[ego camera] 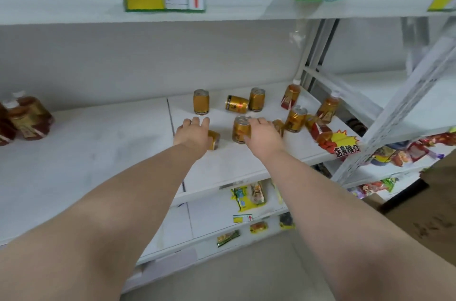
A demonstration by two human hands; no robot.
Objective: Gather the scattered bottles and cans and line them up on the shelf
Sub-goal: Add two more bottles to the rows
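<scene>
Several gold cans and amber bottles lie scattered on the white shelf. My right hand is closed around an upright gold can. My left hand hovers with fingers spread over a gold can lying on its side. Behind stand an upright can, a toppled can and another upright can. To the right are an upright can, two standing bottles and a fallen bottle.
A group of amber bottles stands at the shelf's far left. A slanted white upright crosses on the right. A red and yellow promo tag hangs at the shelf edge. Snack packs lie on lower shelves.
</scene>
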